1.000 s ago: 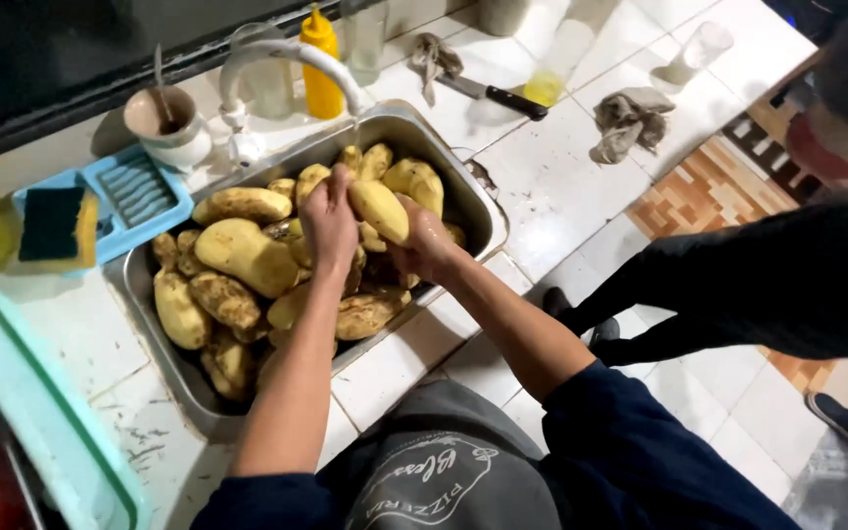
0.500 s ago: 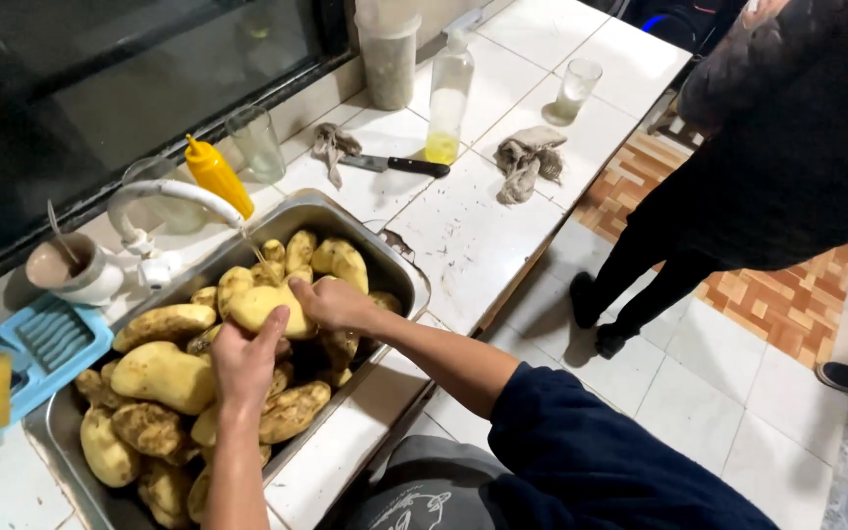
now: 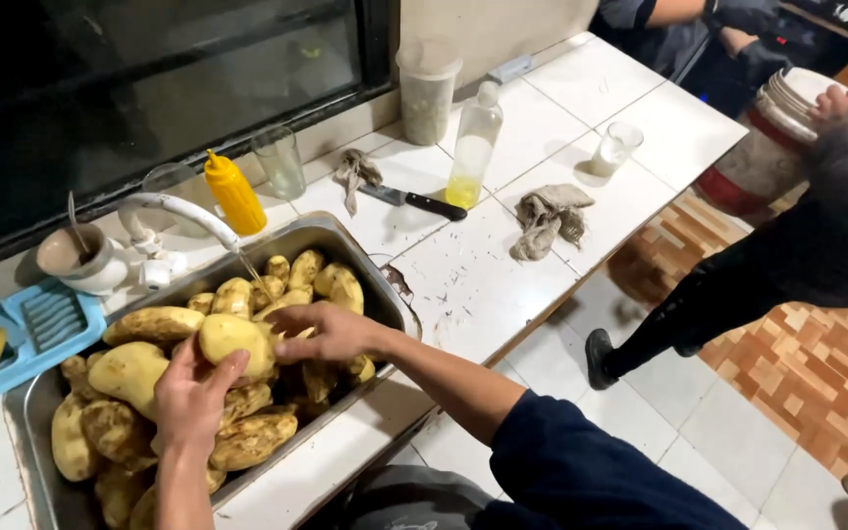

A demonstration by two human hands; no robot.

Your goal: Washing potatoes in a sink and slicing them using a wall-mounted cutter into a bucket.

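A large metal pan [image 3: 345, 243] on the tiled counter is heaped with yellow-brown potatoes [image 3: 134, 373]. Both my hands hold one pale potato [image 3: 231, 339] above the heap, under a thin stream of water from the white tap [image 3: 181, 210]. My left hand [image 3: 191, 400] cups it from below. My right hand [image 3: 329, 332] lies over its right end, fingers spread on the skin.
Behind the pan stand a yellow squeeze bottle [image 3: 234, 192], glasses, a clear bottle [image 3: 471, 147] and a tall tub. A black-handled knife [image 3: 414, 201] and grey rags [image 3: 548, 217] lie on the counter. A blue rack [image 3: 39, 322] sits left. Other people stand at right.
The camera has swung right and up, so the pan now sits lower left. My hands still hold a pale potato, now under the running tap.
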